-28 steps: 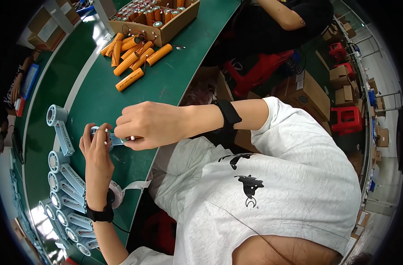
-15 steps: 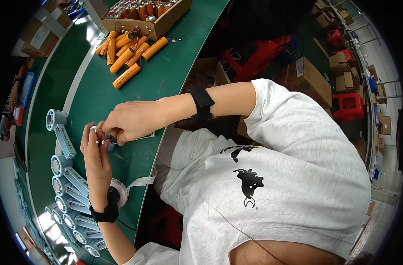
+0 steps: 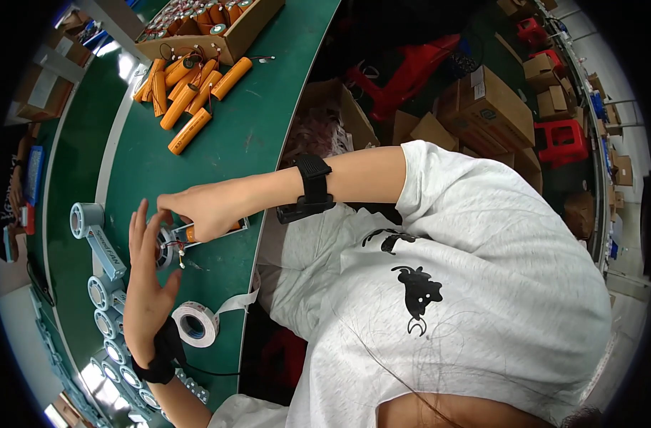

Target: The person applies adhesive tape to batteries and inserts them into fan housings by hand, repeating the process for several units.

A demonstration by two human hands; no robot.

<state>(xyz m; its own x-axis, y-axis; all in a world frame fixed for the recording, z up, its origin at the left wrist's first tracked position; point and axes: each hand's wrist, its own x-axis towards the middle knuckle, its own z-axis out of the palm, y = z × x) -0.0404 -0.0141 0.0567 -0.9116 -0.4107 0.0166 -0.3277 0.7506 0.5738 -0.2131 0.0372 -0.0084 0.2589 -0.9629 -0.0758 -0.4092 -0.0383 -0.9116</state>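
Got my left hand (image 3: 147, 296) spread wide by the fan (image 3: 166, 250) while my right hand (image 3: 215, 209) curls over it, probably steadying it, can't tell if it's pinching anything.

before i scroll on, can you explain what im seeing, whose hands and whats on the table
There is no machine: these are a person's bare left hand and right hand, seen from a fisheye camera on their head, so straight edges bend. On the green table lie orange battery cells, a cardboard box of more, light-blue handheld fans and a tape roll. The right hand seems to hold an opened fan, orange showing inside; the left is spread beside it, contact unclear.
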